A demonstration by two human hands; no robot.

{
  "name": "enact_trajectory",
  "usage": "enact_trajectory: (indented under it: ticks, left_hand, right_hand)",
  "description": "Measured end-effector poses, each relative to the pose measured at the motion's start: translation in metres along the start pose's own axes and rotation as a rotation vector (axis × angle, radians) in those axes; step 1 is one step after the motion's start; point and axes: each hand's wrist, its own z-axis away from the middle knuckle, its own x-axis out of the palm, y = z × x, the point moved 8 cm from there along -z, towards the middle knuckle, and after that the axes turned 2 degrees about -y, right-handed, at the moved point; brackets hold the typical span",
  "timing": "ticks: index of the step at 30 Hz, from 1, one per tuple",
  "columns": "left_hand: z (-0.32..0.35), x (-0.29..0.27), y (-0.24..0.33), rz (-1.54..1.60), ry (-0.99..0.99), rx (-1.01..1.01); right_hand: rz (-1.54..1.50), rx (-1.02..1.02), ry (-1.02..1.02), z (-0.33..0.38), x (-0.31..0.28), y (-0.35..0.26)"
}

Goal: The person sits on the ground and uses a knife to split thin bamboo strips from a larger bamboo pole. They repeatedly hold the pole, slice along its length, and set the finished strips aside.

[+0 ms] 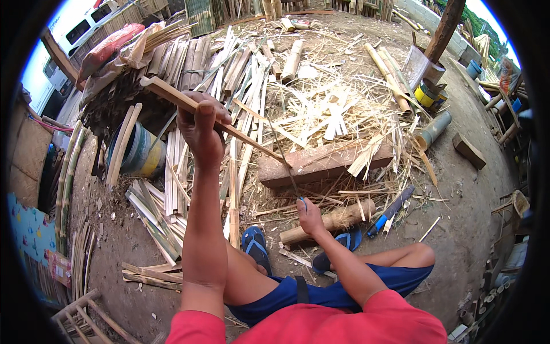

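My left hand (203, 127), raised in front of me, is closed round a long split bamboo strip (256, 144). The strip slants down to the right, its lower end at the left end of a reddish-brown wooden block (321, 167). My right hand (310, 218) grips a long thin-bladed knife (294, 184) by its handle, partly hidden in my fingers. The blade points up and away from me and crosses the strip near its lower end; whether it cuts in, I cannot tell. A round bamboo pole (338, 221) lies between my feet and the block.
Pale shavings (326, 114) are heaped behind the block. Split bamboo slats (172, 66) are stacked at the far left, near a bucket (152, 155). A blue-handled tool in a dark sheath (395, 209) lies right of the pole. A bamboo section (433, 131) and short wooden block (468, 151) lie farther right.
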Motion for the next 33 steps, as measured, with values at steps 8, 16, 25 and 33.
enact_trajectory:
  ticks: [8,16,25,33]
  left_hand:
    - [0.098,-0.026,-0.151,-0.316,-0.272,-0.766]
    - [0.042,-0.05,-0.097,-0.198,0.309,-0.318]
    - [0.037,-0.019,-0.07,-0.786,-0.12,-0.199]
    - [0.072,-0.004,-0.093,-0.497,0.104,-0.319]
  right_hand:
    - [-0.124,0.433,0.016,-0.002,-0.013,0.161]
    - [-0.001,0.303,0.412,0.005,-0.117,0.15]
    - [-0.085,0.401,-0.051,0.048,-0.052,0.068]
    - [-0.008,0.228,0.069,0.047,-0.037,0.081]
